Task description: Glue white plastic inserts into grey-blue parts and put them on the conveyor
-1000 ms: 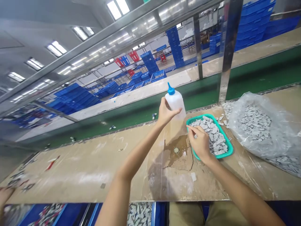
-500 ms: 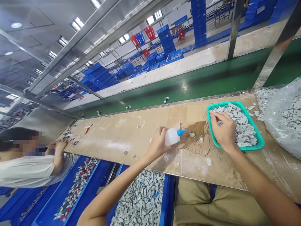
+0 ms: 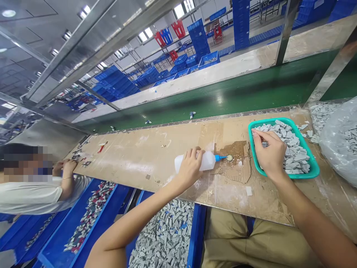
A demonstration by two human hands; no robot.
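Observation:
My left hand [image 3: 191, 167] is closed over a white plastic squeeze bottle [image 3: 208, 160] with a blue nozzle. The bottle lies on its side, its tip beside a small round disc [image 3: 229, 158] on a wet-looking cardboard piece [image 3: 240, 173]. My right hand [image 3: 270, 152] is above the left side of a green basket [image 3: 314, 171] full of grey plastic pieces [image 3: 297, 152]. Its thumb and index finger pinch together near the rim; anything between them is too small to make out.
A clear plastic bag [image 3: 334, 137] of grey pieces stands at the right. Blue bins [image 3: 196, 230] of parts sit below the table edge. Beyond the table runs a green conveyor [image 3: 164, 113] with several small parts. A co-worker [image 3: 36, 193] sits at the left.
My left hand has laid the bottle down flat, and its nozzle now points at the disc. My right hand stays pinched over the basket. Parts on the conveyor have shifted slightly left.

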